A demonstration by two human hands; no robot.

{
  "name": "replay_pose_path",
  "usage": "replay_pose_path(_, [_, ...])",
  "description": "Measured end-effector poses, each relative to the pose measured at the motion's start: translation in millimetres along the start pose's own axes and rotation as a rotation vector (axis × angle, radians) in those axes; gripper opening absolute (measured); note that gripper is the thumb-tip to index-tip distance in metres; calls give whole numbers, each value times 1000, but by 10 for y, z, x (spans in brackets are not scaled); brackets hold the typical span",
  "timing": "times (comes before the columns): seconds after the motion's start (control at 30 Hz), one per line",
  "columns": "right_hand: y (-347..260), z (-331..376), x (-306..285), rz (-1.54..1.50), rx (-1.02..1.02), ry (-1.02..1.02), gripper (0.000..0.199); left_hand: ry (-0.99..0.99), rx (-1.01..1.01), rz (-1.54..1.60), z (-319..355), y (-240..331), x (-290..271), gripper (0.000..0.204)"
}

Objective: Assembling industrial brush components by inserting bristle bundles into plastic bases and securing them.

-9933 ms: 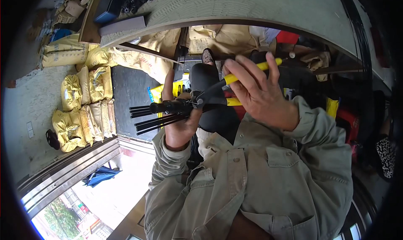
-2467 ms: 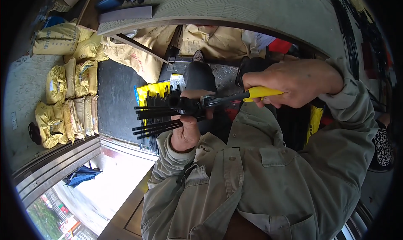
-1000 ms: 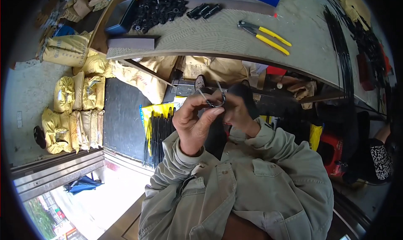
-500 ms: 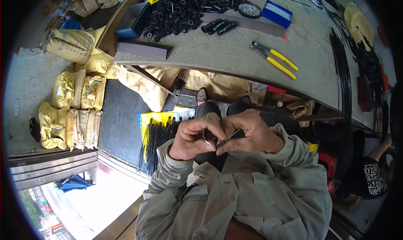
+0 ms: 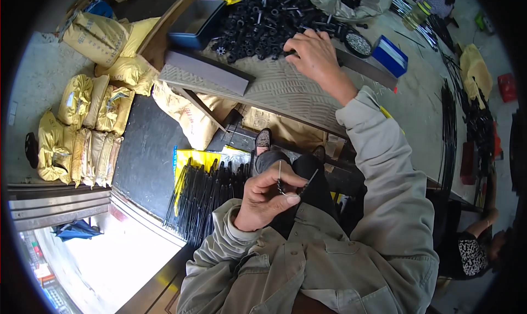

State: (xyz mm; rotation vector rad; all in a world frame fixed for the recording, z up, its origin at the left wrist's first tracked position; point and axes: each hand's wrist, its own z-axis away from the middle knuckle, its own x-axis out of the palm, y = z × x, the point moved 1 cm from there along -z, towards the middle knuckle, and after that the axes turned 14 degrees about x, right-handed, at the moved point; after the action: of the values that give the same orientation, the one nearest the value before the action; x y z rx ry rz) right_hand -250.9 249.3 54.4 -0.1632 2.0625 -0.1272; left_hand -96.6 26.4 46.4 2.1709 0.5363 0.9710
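Observation:
My left hand (image 5: pixel 266 197), above my lap, pinches a thin metal rod (image 5: pixel 280 174) with small dark pieces along it. A darker thin rod (image 5: pixel 309 183) sticks out past the thumb at a slant. My right hand (image 5: pixel 319 61) is stretched over the workbench (image 5: pixel 285 91), fingers curled down onto a black tubular part (image 5: pixel 291 52) at the edge of a heap of black parts (image 5: pixel 263 25). The hand hides most of that part. Bundled long black rods (image 5: pixel 206 196) with pointed tops stand beside my left knee.
A blue bin (image 5: pixel 197 20) and a grey bar (image 5: pixel 206 72) lie left on the bench. Right of my hand are a round dish of small metal pieces (image 5: pixel 358 43) and a blue box (image 5: pixel 390 56). My sleeve covers most of the yellow-handled pliers (image 5: pixel 386 112). Another person (image 5: pixel 472 248) is at right.
My right hand has left the left hand and moved forward to the black parts on the bench. The left hand keeps its hold on the rods. The view has shifted slightly.

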Motion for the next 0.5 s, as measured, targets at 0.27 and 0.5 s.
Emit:
replay_pose_path(0.27, [-111,103,34,7,9,181,14,108,-95,109,127,2,97,21])
replay_pose_path(0.5, [-652,881,-1461,-1327,338,-677,20,304,1,-16,17,22,388,23])
